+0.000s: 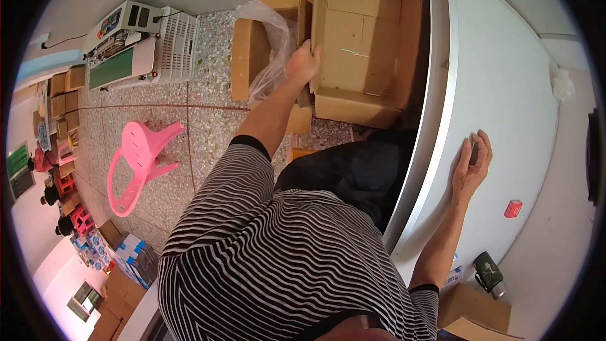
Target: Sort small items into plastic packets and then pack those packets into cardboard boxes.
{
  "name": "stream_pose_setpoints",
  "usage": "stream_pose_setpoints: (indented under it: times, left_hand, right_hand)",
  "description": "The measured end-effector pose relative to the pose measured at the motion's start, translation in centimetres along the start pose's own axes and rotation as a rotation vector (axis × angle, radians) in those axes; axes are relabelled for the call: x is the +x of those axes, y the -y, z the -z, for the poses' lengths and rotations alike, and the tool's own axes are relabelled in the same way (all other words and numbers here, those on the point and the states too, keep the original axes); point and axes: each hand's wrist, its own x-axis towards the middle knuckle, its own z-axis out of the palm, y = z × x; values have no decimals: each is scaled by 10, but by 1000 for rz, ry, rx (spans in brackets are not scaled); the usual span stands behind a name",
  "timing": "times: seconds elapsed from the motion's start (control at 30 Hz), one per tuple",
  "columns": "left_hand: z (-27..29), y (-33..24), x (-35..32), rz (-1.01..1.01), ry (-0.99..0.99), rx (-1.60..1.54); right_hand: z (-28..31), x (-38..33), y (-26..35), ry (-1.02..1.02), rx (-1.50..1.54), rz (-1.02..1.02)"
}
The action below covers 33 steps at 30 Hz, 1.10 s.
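Observation:
My left hand (304,63) reaches out to the edge where two cardboard boxes meet, its fingers closed at the rim of the large open cardboard box (360,104). That box has bare inner walls and only a few thin light strips on its bottom. Beside it stands a smaller open carton (248,57) with a clear plastic bag (278,31) hanging out, next to my left wrist. My right hand (472,167) rests on the white tabletop (505,88); its fingers are curved and apart from the thumb, with a dark patch, seemingly shadow, between them.
A small red box (513,209) and a dark green flask (489,275) are on the table. On the left are a pink plastic stool (140,145) and a machine (123,44) by a white crate (180,47). Stacked cartons and several people are farther left.

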Motion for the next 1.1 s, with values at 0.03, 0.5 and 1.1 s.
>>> stream_pose_setpoints:
  times: [0.03, 0.5, 1.1]
  left_hand:
    - [0, 0, 2, 3, 6, -2]
    - [40, 188, -23, 42, 61, 373]
    - [157, 151, 129, -38, -297, -755]
  right_hand:
    - [-1, 1, 0, 4, -5, -2]
    - [-5, 5, 3, -5, 4, -17]
    - [-3, 1, 0, 16, -50, -11]
